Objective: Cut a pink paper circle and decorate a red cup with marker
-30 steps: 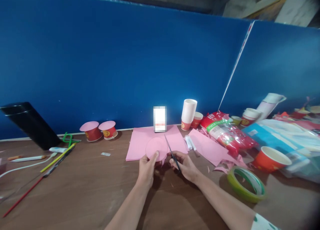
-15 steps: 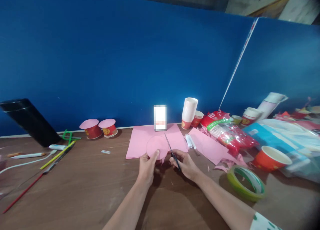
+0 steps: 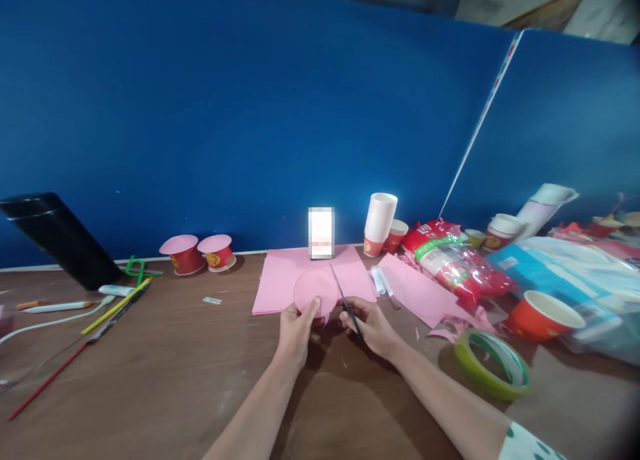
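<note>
My left hand [image 3: 297, 328] is closed on a round pink paper disc [image 3: 315, 291], thumb on top of its lower edge. My right hand [image 3: 369, 325] grips a pair of dark scissors [image 3: 344, 302] whose blades point up and away along the disc's right edge. Both hands hover just above a brown table [image 3: 165, 373], in front of a flat pink paper sheet [image 3: 280, 283].
Two upturned red cups with pink tops [image 3: 197, 253] stand at the back left. A stack of white cups [image 3: 380, 221], a red packet [image 3: 453, 260], an orange cup [image 3: 543, 315] and a green tape roll [image 3: 490, 363] lie to the right. Pencils and sticks [image 3: 95, 317] lie left.
Hands, disc and scissors keep almost the same pose; only the view has shifted slightly.
</note>
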Demonstrator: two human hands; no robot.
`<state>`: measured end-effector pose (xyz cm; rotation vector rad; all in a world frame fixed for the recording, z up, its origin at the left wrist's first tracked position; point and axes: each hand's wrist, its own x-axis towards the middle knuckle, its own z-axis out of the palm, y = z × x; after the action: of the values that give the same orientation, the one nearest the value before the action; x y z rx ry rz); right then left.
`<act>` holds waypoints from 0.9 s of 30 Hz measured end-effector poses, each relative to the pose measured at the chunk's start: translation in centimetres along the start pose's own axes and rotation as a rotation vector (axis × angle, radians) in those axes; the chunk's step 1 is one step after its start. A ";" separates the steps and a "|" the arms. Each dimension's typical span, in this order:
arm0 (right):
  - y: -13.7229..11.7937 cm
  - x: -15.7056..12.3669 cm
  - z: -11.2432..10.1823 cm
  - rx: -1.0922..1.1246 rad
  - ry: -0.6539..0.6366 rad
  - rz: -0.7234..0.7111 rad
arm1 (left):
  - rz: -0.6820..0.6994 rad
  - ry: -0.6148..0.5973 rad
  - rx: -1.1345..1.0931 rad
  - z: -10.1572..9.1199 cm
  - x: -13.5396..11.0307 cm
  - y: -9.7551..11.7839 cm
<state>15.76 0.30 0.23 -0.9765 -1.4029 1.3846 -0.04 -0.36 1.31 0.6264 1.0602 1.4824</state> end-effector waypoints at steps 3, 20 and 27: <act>0.0 0.0 0.0 -0.023 0.001 -0.002 | 0.002 0.002 0.015 -0.1 -0.1 0.0; -0.3 -0.1 0.0 -0.050 0.010 -0.012 | 0.004 -0.003 -0.023 0.0 0.1 -0.2; -0.2 -0.1 -0.1 -0.020 -0.010 -0.003 | 0.014 0.011 -0.037 0.1 0.0 0.0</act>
<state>15.85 0.20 0.41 -0.9810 -1.4279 1.3769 0.01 -0.29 1.37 0.6019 1.0360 1.5160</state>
